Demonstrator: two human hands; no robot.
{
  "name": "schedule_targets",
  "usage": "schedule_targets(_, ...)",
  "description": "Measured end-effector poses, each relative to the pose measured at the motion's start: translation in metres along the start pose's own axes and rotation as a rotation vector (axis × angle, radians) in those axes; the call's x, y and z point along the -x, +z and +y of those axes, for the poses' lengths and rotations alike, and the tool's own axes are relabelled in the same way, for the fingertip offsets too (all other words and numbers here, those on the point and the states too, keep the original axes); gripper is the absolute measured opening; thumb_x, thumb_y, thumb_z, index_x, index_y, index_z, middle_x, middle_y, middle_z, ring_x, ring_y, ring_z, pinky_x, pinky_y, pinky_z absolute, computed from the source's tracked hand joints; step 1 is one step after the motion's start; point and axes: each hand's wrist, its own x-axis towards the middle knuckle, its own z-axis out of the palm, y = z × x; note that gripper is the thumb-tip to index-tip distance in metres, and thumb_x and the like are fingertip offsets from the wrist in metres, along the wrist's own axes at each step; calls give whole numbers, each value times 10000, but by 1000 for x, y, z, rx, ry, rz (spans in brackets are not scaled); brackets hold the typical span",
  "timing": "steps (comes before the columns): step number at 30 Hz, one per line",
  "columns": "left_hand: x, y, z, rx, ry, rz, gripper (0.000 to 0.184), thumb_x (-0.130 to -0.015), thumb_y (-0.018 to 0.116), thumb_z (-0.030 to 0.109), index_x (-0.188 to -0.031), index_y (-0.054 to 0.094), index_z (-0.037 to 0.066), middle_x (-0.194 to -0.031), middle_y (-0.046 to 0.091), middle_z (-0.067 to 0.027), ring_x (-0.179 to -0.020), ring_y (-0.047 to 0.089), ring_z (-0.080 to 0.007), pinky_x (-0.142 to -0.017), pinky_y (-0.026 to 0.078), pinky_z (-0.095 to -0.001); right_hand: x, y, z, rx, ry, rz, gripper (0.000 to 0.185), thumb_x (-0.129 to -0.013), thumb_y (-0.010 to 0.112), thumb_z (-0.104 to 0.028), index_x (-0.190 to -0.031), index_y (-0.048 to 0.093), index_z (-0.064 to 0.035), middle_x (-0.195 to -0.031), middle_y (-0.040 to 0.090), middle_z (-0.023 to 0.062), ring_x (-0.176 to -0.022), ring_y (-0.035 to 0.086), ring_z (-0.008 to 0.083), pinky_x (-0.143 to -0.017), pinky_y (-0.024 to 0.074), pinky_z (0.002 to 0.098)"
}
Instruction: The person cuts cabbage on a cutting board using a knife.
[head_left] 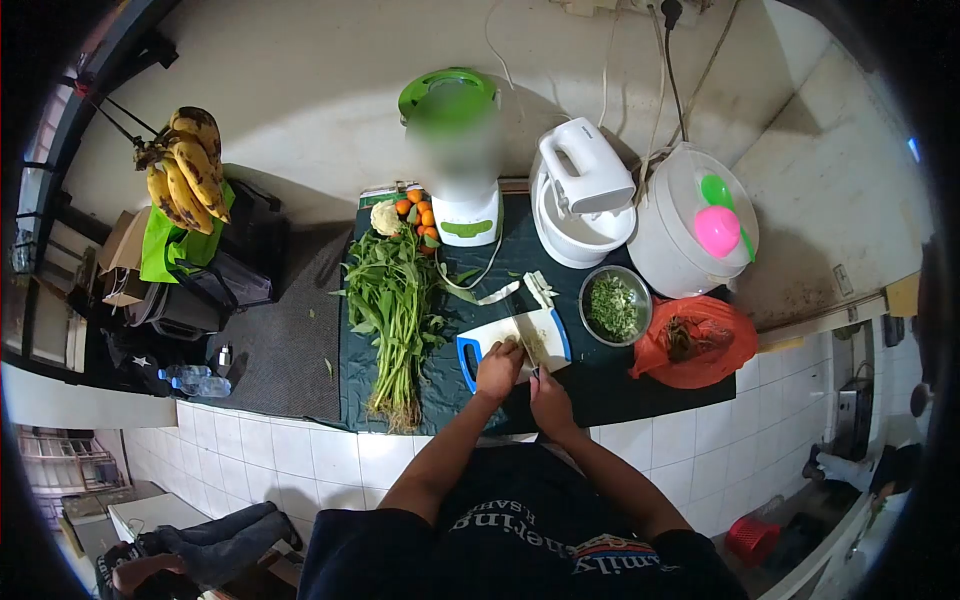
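A white cutting board (484,342) with blue ends lies tilted on the dark table cover, fine chopped green bits (546,336) on its right half. My right hand (550,402) is closed round the handle of a knife (530,346), whose blade points away from me across the board. My left hand (499,372) rests on the board just left of the blade, fingers curled; what they press down is mostly hidden. Beyond the board lie pale cut strips (540,290). To its right stands a metal bowl (586,318) of chopped greens (614,303).
Leafy greens with roots (395,320) lie left, below a cauliflower (385,217) and small orange fruits (427,217). A blender (467,215), white stand mixer (590,175) and large white container (665,225) line the wall. A red plastic bag (715,345) sits right.
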Motion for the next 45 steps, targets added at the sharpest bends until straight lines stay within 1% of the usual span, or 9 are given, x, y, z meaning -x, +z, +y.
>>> schedule_targets(6,-2,-9,1,12,-60,-42,164,-871,646,147,-1002,738,109,-1014,666,-71,-971,640,-303,-812,565,-421,-11,3,-5,4,-20,25,425,-1036,537,-257,-1320,557,59,-958,702,280,-833,698,446,-724,570,525)
schedule_targets(12,-3,-2,1,34,-64,-41,156,-878,638,157,-980,732,87,-1008,650,-89,-961,639,-315,-806,563,-437,9,-19,-11,-59,118,-137,444,-1059,480,-274,-1335,536,68,-1011,698,287,-909,684,481,-795,550,556)
schedule_targets(14,-2,-1,1,48,-65,-39,157,-882,641,158,-987,732,85,-1007,651,-90,-957,640,-318,-807,564,-437,12,-21,-12,-76,162,-168,425,-1056,485,-261,-1340,519,53,-1043,684,312,-950,667,489,-830,529,562)
schedule_targets(21,-5,-3,3,68,-87,-32,159,-904,656,172,-1006,733,78,-1019,660,-85,-975,646,-314,-821,567,-433,0,-4,-4,-57,80,-62,436,-1063,469,-278,-1346,525,49,-1068,694,284,-966,686,455,-827,551,544)
schedule_targets(27,-4,1,0,93,-106,-30,144,-883,676,158,-990,740,87,-1012,672,-90,-952,653,-340,-803,568,-449,-10,1,-6,-7,21,16,390,-1047,508,-262,-1287,562,41,-992,713,253,-852,699,447,-747,562,547)
schedule_targets(35,-3,-2,1,98,-104,-39,164,-871,684,154,-1012,729,83,-1017,668,-98,-963,645,-353,-822,560,-456,12,-11,-6,1,112,-127,442,-1051,501,-279,-1360,517,37,-1018,699,274,-907,693,448,-783,555,540)
schedule_targets(39,-3,-6,3,101,-100,-35,165,-874,679,143,-1024,724,91,-1005,669,-106,-960,644,-358,-821,558,-465,6,-3,-5,3,103,-86,451,-1048,510,-283,-1364,510,38,-1034,697,274,-909,691,448,-784,558,534)
schedule_targets(43,-5,-7,6,79,-156,-81,170,-886,668,150,-1036,721,91,-1002,678,-115,-970,652,-360,-824,556,-471,-14,2,-8,-84,128,-66,418,-1040,524,-250,-1333,551,47,-1023,696,285,-974,666,475,-838,524,558)
schedule_targets(45,-4,-6,7,128,-177,-35,130,-900,667,189,-970,714,89,-990,663,-98,-986,654,-338,-809,564,-461,-18,1,-8,-90,102,-38,416,-1037,528,-251,-1326,559,47,-1027,695,284,-986,665,471,-849,521,556)
